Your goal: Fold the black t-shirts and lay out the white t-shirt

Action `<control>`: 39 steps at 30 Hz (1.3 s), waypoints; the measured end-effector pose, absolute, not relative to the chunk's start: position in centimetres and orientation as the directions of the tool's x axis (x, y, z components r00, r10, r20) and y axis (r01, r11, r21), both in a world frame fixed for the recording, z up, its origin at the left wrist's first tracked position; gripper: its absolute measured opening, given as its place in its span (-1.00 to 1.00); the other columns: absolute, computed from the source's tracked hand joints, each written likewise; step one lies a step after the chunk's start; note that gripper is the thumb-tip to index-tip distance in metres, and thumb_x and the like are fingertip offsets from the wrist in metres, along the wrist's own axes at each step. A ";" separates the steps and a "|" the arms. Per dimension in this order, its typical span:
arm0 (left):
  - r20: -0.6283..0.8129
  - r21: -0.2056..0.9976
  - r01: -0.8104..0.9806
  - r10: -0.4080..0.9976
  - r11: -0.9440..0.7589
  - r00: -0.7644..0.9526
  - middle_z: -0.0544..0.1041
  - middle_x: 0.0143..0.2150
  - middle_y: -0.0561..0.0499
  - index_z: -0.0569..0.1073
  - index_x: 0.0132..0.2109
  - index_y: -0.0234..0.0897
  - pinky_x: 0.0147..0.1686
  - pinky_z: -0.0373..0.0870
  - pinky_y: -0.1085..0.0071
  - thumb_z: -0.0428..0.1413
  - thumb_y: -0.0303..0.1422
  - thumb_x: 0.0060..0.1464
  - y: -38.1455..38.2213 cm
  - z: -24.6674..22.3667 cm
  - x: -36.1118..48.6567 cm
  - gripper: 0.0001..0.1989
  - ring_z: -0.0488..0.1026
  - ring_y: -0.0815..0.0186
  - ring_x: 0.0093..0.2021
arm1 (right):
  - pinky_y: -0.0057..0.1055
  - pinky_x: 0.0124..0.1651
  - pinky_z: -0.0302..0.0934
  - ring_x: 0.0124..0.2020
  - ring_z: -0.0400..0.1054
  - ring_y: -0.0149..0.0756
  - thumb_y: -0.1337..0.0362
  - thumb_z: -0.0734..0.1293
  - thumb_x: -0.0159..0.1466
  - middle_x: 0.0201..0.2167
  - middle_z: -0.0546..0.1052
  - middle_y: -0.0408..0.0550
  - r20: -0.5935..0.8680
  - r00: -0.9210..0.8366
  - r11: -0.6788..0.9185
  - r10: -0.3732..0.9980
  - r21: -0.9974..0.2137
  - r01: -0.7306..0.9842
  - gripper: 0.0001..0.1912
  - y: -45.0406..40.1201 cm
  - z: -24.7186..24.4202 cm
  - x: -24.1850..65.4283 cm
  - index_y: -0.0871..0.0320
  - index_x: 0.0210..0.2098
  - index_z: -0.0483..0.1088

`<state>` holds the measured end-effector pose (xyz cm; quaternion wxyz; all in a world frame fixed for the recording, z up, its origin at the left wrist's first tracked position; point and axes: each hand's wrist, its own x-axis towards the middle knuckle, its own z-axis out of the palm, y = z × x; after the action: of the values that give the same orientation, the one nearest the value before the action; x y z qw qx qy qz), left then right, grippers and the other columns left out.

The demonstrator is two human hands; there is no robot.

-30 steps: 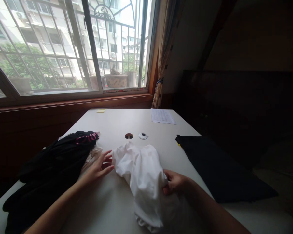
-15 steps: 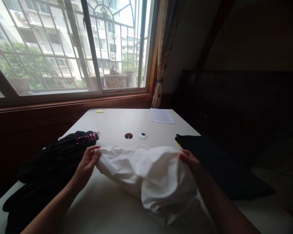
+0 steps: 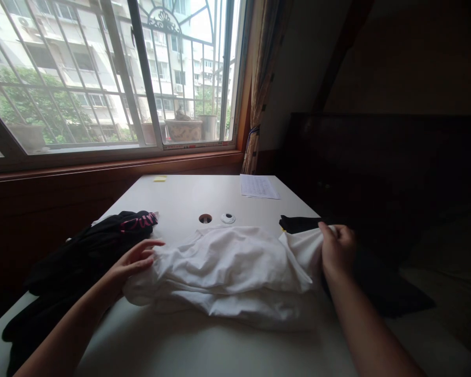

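A crumpled white garment [image 3: 235, 262] lies spread across the middle of the table, its folds running from side to side. My right hand [image 3: 339, 248] is closed on its right end, pinching the fabric between thumb and fingers and lifting that corner. At the left end, my left hand [image 3: 139, 259] rests against the cloth with its fingers stretched and apart, not gripping it. The garment's exact kind cannot be made out.
Black clothing [image 3: 86, 256] with pink lettering is heaped at the left of the white table [image 3: 204, 193]. Dark folded cloth [image 3: 298, 224] lies at the right. Papers [image 3: 259, 187], a yellow note [image 3: 159, 179], a cable hole [image 3: 205, 218] and its round cover [image 3: 228, 218] are farther back.
My right hand has moved right and up, pulling its end of the white garment outward. My left hand has loosened its pinch and moved slightly left. The garment now lies wider and lower.
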<state>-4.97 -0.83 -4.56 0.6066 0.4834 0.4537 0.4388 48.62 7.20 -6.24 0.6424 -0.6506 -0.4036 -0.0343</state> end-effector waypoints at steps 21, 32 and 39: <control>-0.069 0.947 0.322 0.967 -0.014 0.245 0.60 -0.13 -0.05 0.61 -0.11 -0.19 -0.09 0.41 0.34 0.26 -0.08 0.10 0.4 -6.6 -4.4 -0.68 0.51 0.11 -0.09 | -0.30 -0.10 0.28 -0.14 0.43 -0.11 0.13 0.43 0.17 -0.23 0.56 -0.07 -0.085 -0.442 0.093 0.893 -0.926 0.367 -0.73 4.3 -4.8 41.8 0.12 -0.17 0.54; 0.222 0.858 0.500 0.963 -0.119 -0.151 0.63 0.02 -0.09 0.57 0.04 -0.18 0.05 0.44 0.21 0.16 0.02 0.12 2.1 -9.4 -5.2 -0.52 0.54 0.01 0.04 | -0.37 -0.34 0.23 -0.41 0.39 -0.27 -0.18 0.37 0.22 -0.38 0.54 -0.02 -0.298 -0.552 -0.213 0.779 -0.953 0.215 -0.49 3.8 -5.8 41.9 0.17 -0.20 0.56; 0.117 0.898 0.435 0.990 -0.072 -0.079 0.64 -0.04 -0.16 0.49 0.16 -0.25 -0.09 0.51 0.21 0.19 0.08 0.08 2.5 -10.2 -4.9 -0.36 0.57 -0.03 -0.01 | -0.26 -0.14 0.29 -0.21 0.43 -0.14 -0.13 0.36 0.23 -0.23 0.58 0.02 0.032 -0.145 0.101 0.989 -0.865 0.492 -0.56 6.2 -8.3 41.0 0.13 -0.20 0.50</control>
<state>-4.90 2.50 -10.19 0.3258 0.5954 0.5983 0.4260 40.97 6.20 -8.26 0.3371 -0.5601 -0.6609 0.3687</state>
